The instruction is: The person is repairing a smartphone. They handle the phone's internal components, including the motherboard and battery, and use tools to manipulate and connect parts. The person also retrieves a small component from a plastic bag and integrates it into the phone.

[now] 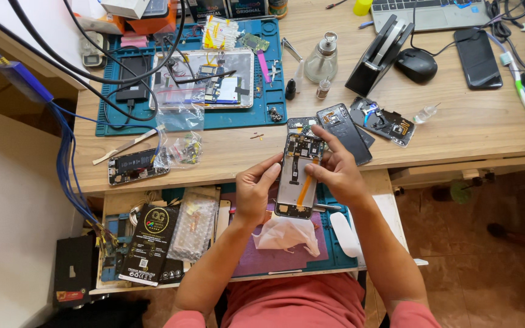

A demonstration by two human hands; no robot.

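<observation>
view: looking down from the head at a wooden desk [457, 130] crowded with phone repair parts, with a pull-out shelf below its front edge.
left hand: the left hand [255, 189] is closed on the left edge of an opened phone [296, 176], thumb lying on its face.
right hand: the right hand [335, 173] grips the phone's right edge, with its forefinger stretched up onto the top of the phone.
phone: back cover off, circuit board showing at the top, an orange ribbon strip running down the middle; held upright between both hands, above the front edge of the desk and the shelf.
under the hands: a purple mat [274, 255] on a blue mat, with a crumpled pale cloth [287, 232] lying on it just below the phone.
beside the phone: a dark phone back cover [344, 130] lies on the desk just past the right fingers; a second stripped frame [384, 120] lies further right.
left of the hands: a black battery [133, 166] near the desk edge, and small clear bags [185, 149] of parts next to it.
far side: a blue work mat [268, 91] holding an opened tablet [205, 79], a glass bottle [322, 59], a black mouse [416, 65] and a black phone [477, 58] lying flat.
shelf, left: a black printed packet [150, 243] and a bubble-wrap sleeve [194, 226].
</observation>
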